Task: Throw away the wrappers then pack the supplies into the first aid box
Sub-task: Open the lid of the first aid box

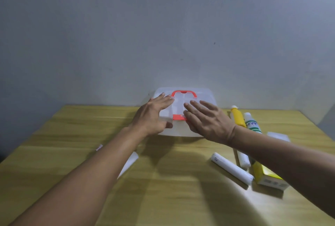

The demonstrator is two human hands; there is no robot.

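A clear plastic first aid box [206,97] with a red handle and red front latch stands at the table's far edge, lid down. My left hand [153,116] rests on its left front corner, fingers spread. My right hand [206,119] lies flat on the lid's right front, fingers apart. Supplies lie to the right: a yellow bottle [237,117], a green-and-white tube [252,122], two white gauze rolls [232,168] [243,160], a yellow box [268,177] and a white packet [278,136]. Left of centre, a white roll [129,164] shows partly under my left forearm.
The wooden table [172,180] runs to a grey wall right behind the box. A small pinkish-white scrap [99,147] lies on the left part of the table, near my left forearm.
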